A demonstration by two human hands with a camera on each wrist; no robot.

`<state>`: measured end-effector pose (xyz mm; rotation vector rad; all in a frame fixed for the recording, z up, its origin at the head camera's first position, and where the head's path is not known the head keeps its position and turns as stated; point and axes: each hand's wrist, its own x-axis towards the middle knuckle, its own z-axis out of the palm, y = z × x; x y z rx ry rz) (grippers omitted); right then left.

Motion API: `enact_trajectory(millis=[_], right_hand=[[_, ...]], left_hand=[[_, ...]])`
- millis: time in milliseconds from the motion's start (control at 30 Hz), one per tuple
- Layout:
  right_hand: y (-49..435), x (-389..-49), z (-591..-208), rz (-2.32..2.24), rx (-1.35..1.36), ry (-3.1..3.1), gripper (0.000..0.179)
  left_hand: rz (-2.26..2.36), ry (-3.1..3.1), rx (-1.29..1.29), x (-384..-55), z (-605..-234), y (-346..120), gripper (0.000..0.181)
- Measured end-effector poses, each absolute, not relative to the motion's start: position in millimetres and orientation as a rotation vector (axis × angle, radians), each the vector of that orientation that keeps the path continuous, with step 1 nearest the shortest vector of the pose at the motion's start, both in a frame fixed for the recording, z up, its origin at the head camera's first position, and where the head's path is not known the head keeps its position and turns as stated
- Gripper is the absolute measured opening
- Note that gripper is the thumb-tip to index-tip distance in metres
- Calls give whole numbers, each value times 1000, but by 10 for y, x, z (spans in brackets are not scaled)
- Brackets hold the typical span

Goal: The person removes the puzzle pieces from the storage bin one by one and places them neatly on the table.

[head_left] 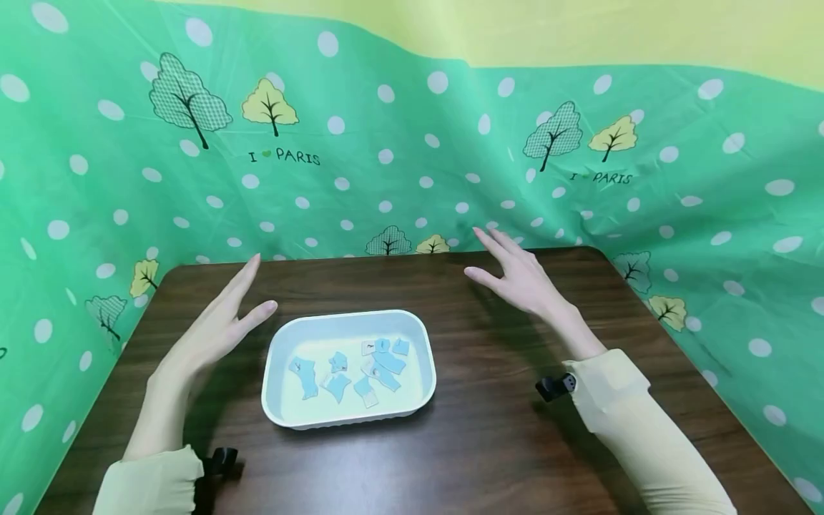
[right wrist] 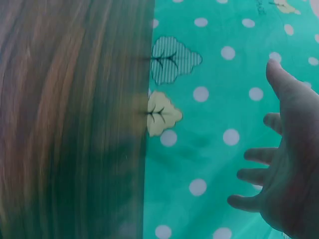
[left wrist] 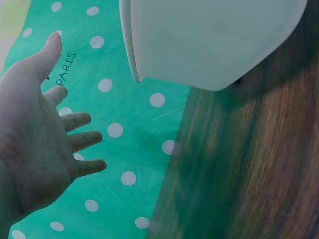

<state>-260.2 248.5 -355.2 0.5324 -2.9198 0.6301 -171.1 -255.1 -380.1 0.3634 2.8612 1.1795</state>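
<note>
A white rectangular tray (head_left: 350,325) stands on the dark wooden table, left of the middle. Inside it lie several small flat pieces, light blue with some white parts, such as a blue piece (head_left: 306,377) at the left; a few overlap at the right. My left hand (head_left: 215,325) is held over the table beside the tray's left end, fingers straight and thumb spread. My right hand (head_left: 520,277) hovers farther back, to the right of the tray, its fingers extended. Neither hand holds anything. In the left wrist view the tray's outer wall (left wrist: 214,40) shows near the left hand (left wrist: 45,124).
The brown table (head_left: 489,443) has rounded far corners. Behind and at both sides hangs a green cloth (head_left: 399,164) with white dots and printed trees. A small black device (head_left: 222,461) is at the left wrist, another black device (head_left: 555,388) at the right.
</note>
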Motion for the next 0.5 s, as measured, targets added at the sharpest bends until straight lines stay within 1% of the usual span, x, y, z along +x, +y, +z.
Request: enact_trajectory(millis=[267,500], right_hand=[[2198,-2479,-3526,728,596,-2848,76],[1951,-2355,-3439,739,694,-2801,73]], left_hand=[[1243,2778,324,-1630,-3803,-2522,82],[1247,2713,301,-1596,-3798,-2507,84]])
